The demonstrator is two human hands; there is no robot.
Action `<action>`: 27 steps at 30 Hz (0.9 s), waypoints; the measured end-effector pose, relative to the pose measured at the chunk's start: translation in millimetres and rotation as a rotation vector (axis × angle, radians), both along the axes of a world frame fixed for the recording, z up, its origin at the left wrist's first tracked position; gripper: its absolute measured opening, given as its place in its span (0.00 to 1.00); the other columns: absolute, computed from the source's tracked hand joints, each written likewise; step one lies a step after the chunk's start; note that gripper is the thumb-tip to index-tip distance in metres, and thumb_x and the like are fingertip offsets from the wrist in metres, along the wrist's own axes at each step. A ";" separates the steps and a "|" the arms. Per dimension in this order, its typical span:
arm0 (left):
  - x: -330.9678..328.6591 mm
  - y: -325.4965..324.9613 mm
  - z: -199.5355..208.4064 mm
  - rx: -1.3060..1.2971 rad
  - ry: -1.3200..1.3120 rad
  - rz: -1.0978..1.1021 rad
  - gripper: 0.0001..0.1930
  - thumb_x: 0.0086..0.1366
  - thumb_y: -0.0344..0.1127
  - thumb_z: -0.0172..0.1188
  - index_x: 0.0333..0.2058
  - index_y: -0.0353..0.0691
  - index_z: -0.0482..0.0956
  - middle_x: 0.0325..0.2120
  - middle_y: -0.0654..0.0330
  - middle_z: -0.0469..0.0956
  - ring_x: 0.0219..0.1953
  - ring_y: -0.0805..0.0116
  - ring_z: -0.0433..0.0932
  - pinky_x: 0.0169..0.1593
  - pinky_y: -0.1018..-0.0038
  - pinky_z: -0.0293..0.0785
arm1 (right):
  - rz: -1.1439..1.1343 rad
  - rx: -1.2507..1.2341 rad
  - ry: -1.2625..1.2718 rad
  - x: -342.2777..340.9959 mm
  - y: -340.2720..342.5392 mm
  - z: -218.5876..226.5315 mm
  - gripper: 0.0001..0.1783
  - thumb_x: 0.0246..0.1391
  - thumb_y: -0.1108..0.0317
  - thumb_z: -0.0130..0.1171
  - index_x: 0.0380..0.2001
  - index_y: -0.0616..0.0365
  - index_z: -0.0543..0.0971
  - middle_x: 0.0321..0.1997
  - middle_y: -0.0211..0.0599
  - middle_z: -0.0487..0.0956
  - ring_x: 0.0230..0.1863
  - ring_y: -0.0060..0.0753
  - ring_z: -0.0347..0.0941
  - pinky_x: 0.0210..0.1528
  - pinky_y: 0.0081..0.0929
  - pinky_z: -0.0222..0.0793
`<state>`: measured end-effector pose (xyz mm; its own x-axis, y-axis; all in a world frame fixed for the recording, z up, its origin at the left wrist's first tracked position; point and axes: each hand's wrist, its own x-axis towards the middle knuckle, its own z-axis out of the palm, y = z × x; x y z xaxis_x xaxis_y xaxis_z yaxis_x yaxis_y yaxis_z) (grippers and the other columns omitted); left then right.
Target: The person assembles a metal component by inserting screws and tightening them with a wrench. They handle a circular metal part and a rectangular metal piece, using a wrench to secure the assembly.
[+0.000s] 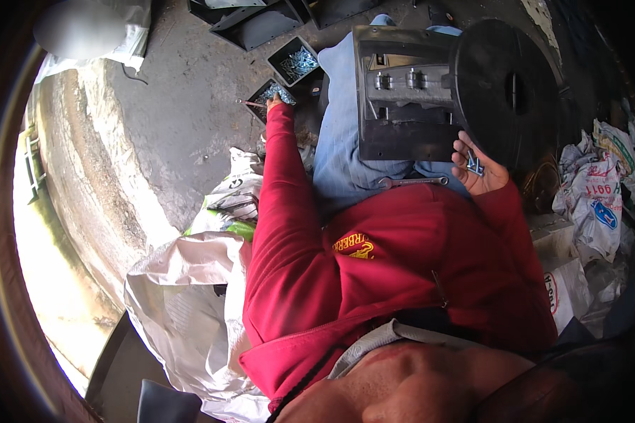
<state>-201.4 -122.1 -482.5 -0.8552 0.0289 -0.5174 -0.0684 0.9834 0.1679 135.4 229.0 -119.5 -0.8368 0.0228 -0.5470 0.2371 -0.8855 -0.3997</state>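
My left hand reaches down into a small black bin of loose metal fasteners; its fingers are too small and partly hidden to read. Several silvery bolts rest in my right hand, which is turned palm up with the fingers curled. Just above that hand, a black plastic housing with metal fittings lies across my thighs. A large black round disc with a slot joins its right side. On my lap, below the housing, lies a combination wrench.
A second black bin full of bolts stands beyond the first. Larger black trays sit farther off on the grey floor. White sacks bunch at my left; plastic bags and a pale box are at my right.
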 end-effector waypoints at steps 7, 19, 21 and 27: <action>-13.0 53.8 14.4 0.049 -0.054 0.005 0.33 0.51 0.41 0.65 0.58 0.59 0.66 0.53 0.46 0.61 0.50 0.41 0.73 0.52 0.56 0.72 | -0.106 0.006 -0.131 -6.2 -13.5 21.5 0.21 0.61 0.63 0.51 0.54 0.62 0.69 0.48 0.42 0.76 0.49 0.39 0.75 0.46 0.39 0.78; -62.1 -13.7 -65.4 -0.142 -0.190 -0.040 0.21 0.52 0.53 0.63 0.36 0.40 0.83 0.38 0.52 0.81 0.43 0.56 0.80 0.47 0.65 0.76 | 0.074 -0.196 -0.102 -32.1 -31.2 23.8 0.28 0.62 0.54 0.46 0.58 0.62 0.65 0.58 0.44 0.70 0.59 0.41 0.68 0.54 0.39 0.72; -53.2 -33.8 -62.3 -0.069 -0.146 0.248 0.21 0.53 0.52 0.63 0.37 0.41 0.83 0.37 0.51 0.81 0.41 0.57 0.81 0.46 0.65 0.77 | 0.160 -0.191 -0.048 -37.4 -34.5 23.8 0.28 0.62 0.56 0.45 0.60 0.62 0.62 0.61 0.44 0.67 0.63 0.40 0.63 0.58 0.38 0.68; -34.0 -14.2 -6.7 0.506 -0.289 0.551 0.13 0.61 0.31 0.59 0.45 0.41 0.79 0.31 0.58 0.81 0.30 0.67 0.81 0.32 0.71 0.78 | 0.233 -0.133 -0.010 -50.6 -45.3 30.6 0.29 0.62 0.58 0.46 0.61 0.65 0.62 0.63 0.46 0.65 0.63 0.40 0.63 0.60 0.36 0.65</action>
